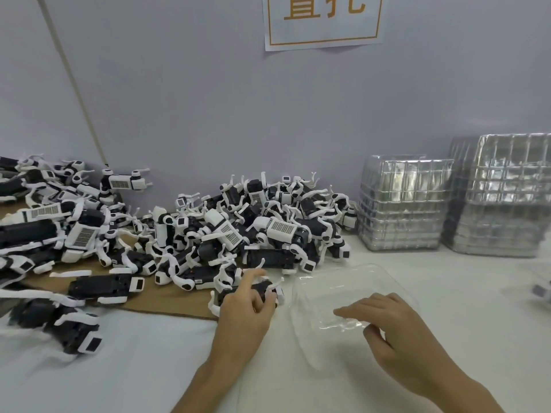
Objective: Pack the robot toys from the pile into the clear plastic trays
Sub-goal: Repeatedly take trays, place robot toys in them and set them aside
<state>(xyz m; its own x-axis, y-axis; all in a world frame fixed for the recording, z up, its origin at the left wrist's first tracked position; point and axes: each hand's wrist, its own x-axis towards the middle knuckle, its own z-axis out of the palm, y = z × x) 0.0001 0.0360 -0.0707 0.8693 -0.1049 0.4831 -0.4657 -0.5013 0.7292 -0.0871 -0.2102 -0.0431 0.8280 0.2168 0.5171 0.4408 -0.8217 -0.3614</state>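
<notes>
A large pile of black-and-white robot toys lies along the wall, spreading to the left edge. My left hand grips one robot toy at the pile's near edge, fingers curled round its black body. Just right of it a clear plastic tray lies flat on the white table. My right hand rests on the tray's near side, fingers spread flat across it and thumb at its front rim. Nothing shows inside the tray.
Two tall stacks of clear trays stand against the wall at the right. Brown cardboard lies under part of the pile. A paper sign hangs on the wall. Another toy in a tray shows at the right edge.
</notes>
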